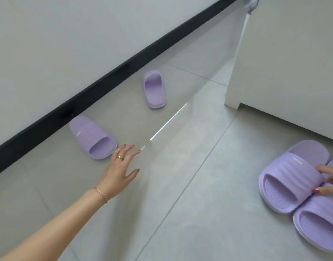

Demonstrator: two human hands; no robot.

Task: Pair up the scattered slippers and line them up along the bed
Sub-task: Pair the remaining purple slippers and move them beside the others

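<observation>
Several lilac slide slippers lie on the pale tiled floor. One slipper [93, 137] rests by the black skirting board, its toe end towards the wall. My left hand [120, 170] hovers just right of it, fingers spread, holding nothing. Another slipper [154, 88] lies farther off near the wall. At the right, two slippers [292, 177] [320, 221] sit side by side below the white bed frame [286, 72]. My right hand [329, 183], mostly out of frame, pinches the strap of the upper one.
A black skirting board [105, 78] runs diagonally under the white wall. The bed's white leg [232, 102] stands on the floor right of the far slipper. A strip of glare crosses the tiles.
</observation>
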